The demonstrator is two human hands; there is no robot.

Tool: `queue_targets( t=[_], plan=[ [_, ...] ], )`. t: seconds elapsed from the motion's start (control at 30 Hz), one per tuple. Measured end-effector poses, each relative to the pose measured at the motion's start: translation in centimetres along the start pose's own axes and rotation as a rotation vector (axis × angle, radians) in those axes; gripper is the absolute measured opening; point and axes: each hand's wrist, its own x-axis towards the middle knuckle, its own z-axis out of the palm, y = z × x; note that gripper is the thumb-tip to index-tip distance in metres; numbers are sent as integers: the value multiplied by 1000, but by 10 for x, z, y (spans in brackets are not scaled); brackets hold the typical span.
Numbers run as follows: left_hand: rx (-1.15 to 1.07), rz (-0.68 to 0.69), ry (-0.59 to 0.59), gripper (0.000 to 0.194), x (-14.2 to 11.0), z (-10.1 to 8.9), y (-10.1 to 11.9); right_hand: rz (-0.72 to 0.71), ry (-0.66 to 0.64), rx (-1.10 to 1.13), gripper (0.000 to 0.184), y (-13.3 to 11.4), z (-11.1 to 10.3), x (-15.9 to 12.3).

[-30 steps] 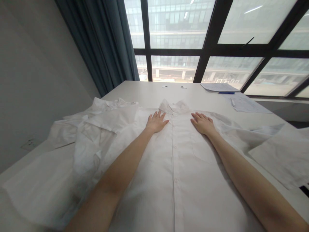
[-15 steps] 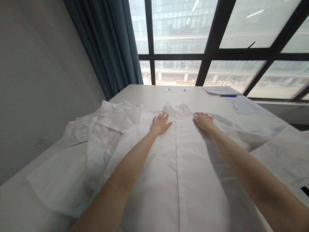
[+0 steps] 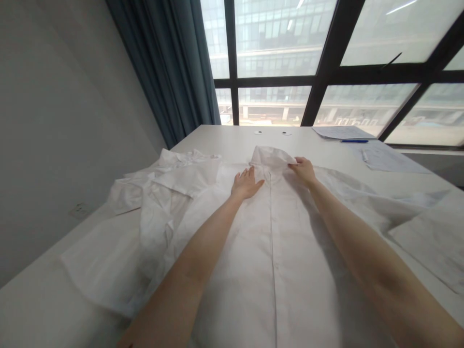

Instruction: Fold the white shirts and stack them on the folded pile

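A white button-front shirt (image 3: 250,241) lies spread on the table, its button line running away from me and its collar (image 3: 271,155) at the far end. My left hand (image 3: 246,183) rests flat on the shirt just below the left side of the collar, fingers spread. At the collar's right side, my right hand (image 3: 303,170) pinches the fabric between thumb and fingers, and the collar stands raised there. One sleeve stretches out to the right beneath my right forearm.
More crumpled white cloth (image 3: 155,193) lies to the left. On the white table (image 3: 224,140) at the back right are paper sheets (image 3: 344,132), a blue pen (image 3: 354,141) and a small white object (image 3: 364,155). Two cable holes sit near the far edge. A blue curtain (image 3: 174,63) and windows stand behind.
My right hand has moved from the shirt's right shoulder to the collar and lifted its right side. My left hand stays flat near the collar. The view has shifted slightly.
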Motion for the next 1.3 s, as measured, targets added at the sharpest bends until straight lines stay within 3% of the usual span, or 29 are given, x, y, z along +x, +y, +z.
queue_targets(
  t=[0.27,0.47,0.57,0.77,0.97,1.17,1.3],
  plan=[
    [-82,-17,158,67,1,-5,-8,8,30,-45,31,2,-13,-39],
    [-45,55,210,44,-6,-4,-6,-59,49,-123,38,-12,-19,-45],
    [-15,99,204,36,-6,-3,-3,-123,2,-138,38,-23,-23,-46],
    [46,208,158,43,-11,-6,8,-203,-99,-180,32,-42,-21,-50],
    [52,389,45,50,-15,-5,19,-205,-129,-195,27,-37,-15,-49],
    [9,314,63,37,-11,-3,14,0,3,-200,27,-17,-11,-47],
    [-20,91,204,31,-8,-4,9,47,67,-138,30,-10,-9,-45]
  ],
)
